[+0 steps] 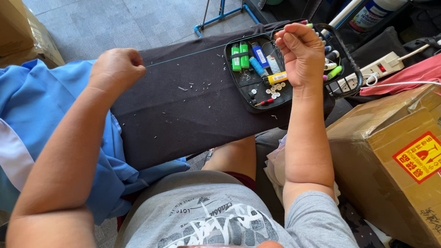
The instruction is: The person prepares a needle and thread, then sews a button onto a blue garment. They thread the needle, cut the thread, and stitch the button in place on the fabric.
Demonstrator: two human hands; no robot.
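Over dark cloth (179, 110), taut thin thread (194, 53), fists (116, 69) (301, 54), black plastic tray (245, 89)

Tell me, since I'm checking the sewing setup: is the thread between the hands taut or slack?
Taut: the thread runs in a straight line from the left hand to the right hand.

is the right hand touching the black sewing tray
Cannot tell. In the head view the right hand overlaps the black tray, pinching a thread, but whether it rests on it or hovers is unclear.
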